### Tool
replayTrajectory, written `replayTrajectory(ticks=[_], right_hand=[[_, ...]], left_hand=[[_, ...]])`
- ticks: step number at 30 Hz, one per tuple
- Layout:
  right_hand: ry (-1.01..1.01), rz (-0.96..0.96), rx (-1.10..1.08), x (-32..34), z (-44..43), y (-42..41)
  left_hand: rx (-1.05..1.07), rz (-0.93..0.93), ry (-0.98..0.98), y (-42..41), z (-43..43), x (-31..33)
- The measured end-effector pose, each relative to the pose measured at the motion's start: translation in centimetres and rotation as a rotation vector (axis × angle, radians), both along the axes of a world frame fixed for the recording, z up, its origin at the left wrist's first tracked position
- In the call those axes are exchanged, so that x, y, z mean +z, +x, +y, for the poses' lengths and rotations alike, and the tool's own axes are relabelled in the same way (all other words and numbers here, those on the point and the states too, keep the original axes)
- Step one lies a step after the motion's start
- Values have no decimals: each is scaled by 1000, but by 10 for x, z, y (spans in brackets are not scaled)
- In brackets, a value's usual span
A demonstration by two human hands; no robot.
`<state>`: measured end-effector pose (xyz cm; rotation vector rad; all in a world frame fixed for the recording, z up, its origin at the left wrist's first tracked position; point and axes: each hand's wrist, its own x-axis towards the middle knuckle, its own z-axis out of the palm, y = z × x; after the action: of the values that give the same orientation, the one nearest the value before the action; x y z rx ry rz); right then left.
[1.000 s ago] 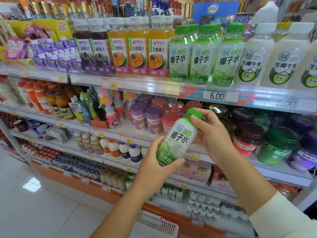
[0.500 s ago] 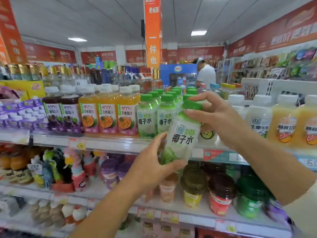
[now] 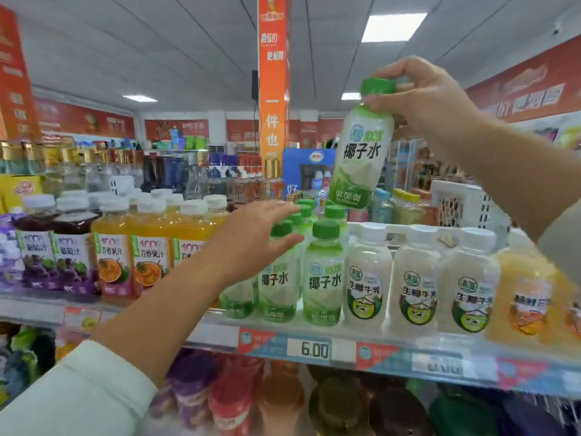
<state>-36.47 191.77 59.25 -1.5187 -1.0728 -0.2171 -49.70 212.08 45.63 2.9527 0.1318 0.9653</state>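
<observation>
The right hand (image 3: 421, 99), gripping the coconut-water bottle (image 3: 361, 152) by its cap, should lower it upright while the flat, released left hand (image 3: 257, 240) steadies the shelved bottles (image 3: 323, 272) beneath.

held bottle (image 3: 358, 158): bright green cap, milky white body, dark green characters, green leafy print round the base
shelf coconut bottles (image 3: 323, 278): the same green caps, pale translucent bodies, dark green characters, green band at the foot
milk bottles (image 3: 367, 278): white caps, white bodies, round dark green emblem with a lighter green centre
passion-fruit bottles (image 3: 151, 250): white caps, orange juice, green side strip, magenta lower label
grape bottles (image 3: 67, 247): white caps, near-black purple juice, purple grape print
price strip (image 3: 314, 349): white tag, black digits, red and teal panels
hanging banner (image 3: 273, 89): orange, white characters
sleeve (image 3: 78, 394): off-white, plain
</observation>
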Motion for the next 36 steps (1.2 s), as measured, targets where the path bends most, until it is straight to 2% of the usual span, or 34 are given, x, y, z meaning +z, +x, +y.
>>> replayTrajectory(ticks=[5,8,12,14,22,25,29,32,36], right_hand=[[-94,47,0,-13,27,39],[-266,100,36,-30,45,53],[-584,21,-5,-55,63,64],[-665,48,32,-62,67,67],[-822,51,95,-80,80,76],[-904,54,179,-71,76,81],[-763,24,106,-43,69,103],[-921,-127,-9,-45,70,115],[-1102,-186,-5,-65,77,109]], left_hand=[[-65,-20,-5,13,-1,-10],[-85,-41,-33,21,-3,-15],[-110,-82,-48,26,-1,-24],[-120,-99,-37,28,0,-27],[-127,-134,-60,32,2,-30],[-118,-123,-53,31,2,-29],[-100,-91,-32,30,4,-29],[-92,-95,-26,30,3,-30],[-89,-90,-26,29,1,-29]])
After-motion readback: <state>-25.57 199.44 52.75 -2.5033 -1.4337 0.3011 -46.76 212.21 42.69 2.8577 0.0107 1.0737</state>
